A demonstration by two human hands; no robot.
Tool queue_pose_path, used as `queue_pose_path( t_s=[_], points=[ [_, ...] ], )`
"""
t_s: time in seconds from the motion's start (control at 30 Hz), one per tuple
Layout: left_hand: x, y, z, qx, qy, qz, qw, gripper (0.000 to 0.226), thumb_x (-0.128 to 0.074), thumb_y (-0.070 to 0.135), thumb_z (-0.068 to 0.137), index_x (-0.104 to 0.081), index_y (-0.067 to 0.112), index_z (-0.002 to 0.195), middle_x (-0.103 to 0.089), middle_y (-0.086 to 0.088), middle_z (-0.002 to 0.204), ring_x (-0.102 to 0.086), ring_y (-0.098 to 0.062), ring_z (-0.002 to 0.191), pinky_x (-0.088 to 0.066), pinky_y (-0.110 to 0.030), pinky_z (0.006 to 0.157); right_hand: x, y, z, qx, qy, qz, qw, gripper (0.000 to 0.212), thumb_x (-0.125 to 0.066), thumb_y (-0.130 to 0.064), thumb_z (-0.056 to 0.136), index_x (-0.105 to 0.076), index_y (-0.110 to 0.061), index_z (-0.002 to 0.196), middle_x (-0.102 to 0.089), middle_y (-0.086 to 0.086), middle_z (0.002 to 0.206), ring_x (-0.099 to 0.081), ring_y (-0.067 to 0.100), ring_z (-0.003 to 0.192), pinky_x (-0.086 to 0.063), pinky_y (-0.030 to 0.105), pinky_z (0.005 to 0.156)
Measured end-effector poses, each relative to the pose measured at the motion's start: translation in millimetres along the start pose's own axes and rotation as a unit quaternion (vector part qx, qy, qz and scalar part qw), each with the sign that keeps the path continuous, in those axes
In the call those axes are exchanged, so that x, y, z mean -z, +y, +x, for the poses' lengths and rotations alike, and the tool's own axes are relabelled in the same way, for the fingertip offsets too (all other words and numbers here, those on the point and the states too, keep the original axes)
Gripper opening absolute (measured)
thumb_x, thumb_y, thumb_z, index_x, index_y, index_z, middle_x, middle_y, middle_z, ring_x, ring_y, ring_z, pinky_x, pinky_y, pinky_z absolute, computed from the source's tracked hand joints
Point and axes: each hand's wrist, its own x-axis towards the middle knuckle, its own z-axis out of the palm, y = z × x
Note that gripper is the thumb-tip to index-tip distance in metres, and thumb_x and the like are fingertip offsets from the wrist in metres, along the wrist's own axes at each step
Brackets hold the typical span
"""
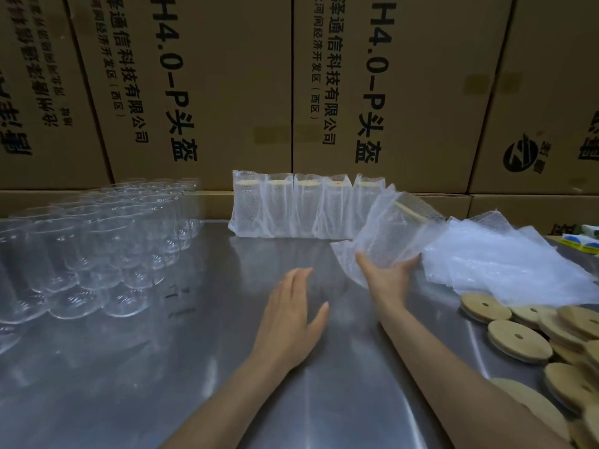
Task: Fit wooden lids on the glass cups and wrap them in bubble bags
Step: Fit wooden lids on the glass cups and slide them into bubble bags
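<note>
Bagged cup (393, 228) tilted, base gripped in right hand (390, 278), just right of the wrapped row (291, 205). Left hand (291, 314) open, flat over worktop (194, 367). Bare cups (97, 241) left, lids (534, 335) and bags (505, 257) right.

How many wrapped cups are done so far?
6: five stand upright in a row against the cardboard boxes; the sixth, tilted, is in the right hand.

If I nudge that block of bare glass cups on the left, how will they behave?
The glass cups stand packed together, so a push probably shifts several at once. They look thin and fragile. The steel table looks smooth, so they would likely slide rather than tip.
</note>
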Motion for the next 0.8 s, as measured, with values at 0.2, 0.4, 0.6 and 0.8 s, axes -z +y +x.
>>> queue_pose_path(
  t_s=[0.2, 0.4, 0.6, 0.8],
  points=[
    [-17, -12, 20, 0.001, -0.071, 0.061, 0.996, 0.059, -0.039, 0.053, 0.094, -0.024, 0.026, 0.145, -0.028, 0.010, 0.143, -0.028, -0.009, 0.134, -0.022, -0.025, 0.112, -14, 19, 71, 0.021, 0.043, -0.049, 0.998, 0.117, -0.081, -0.045, 0.067, -0.005, -0.016, 0.150, -0.031, 0.011, 0.151, -0.034, 0.030, 0.138, -0.033, 0.037, 0.106],
    [-22, -20, 19, 0.011, -0.090, 0.055, 0.994, 0.063, -0.035, 0.060, 0.093, -0.017, 0.031, 0.145, -0.021, 0.017, 0.142, -0.023, -0.002, 0.133, -0.021, -0.025, 0.113, -26, 29, 111, 0.079, 0.020, -0.059, 0.995, 0.102, -0.083, -0.036, 0.064, -0.018, -0.021, 0.143, -0.038, 0.006, 0.142, -0.041, 0.026, 0.130, -0.033, 0.028, 0.092],
    [-26, -21, 21, 0.013, -0.098, 0.074, 0.992, 0.066, -0.032, 0.063, 0.092, -0.010, 0.033, 0.147, -0.013, 0.019, 0.145, -0.016, -0.001, 0.137, -0.017, -0.027, 0.116, -37, 32, 136, 0.084, -0.011, -0.082, 0.993, 0.096, -0.084, -0.027, 0.067, -0.022, -0.014, 0.139, -0.041, 0.006, 0.138, -0.044, 0.026, 0.127, -0.033, 0.027, 0.089],
    [-27, -22, 20, 0.012, -0.087, 0.081, 0.993, 0.066, -0.031, 0.064, 0.091, -0.008, 0.035, 0.146, -0.012, 0.020, 0.144, -0.014, 0.001, 0.138, -0.015, -0.025, 0.116, -39, 35, 149, 0.069, -0.026, -0.092, 0.993, 0.092, -0.084, -0.027, 0.068, -0.025, -0.013, 0.138, -0.041, 0.013, 0.137, -0.040, 0.032, 0.127, -0.032, 0.029, 0.089]
  ],
)
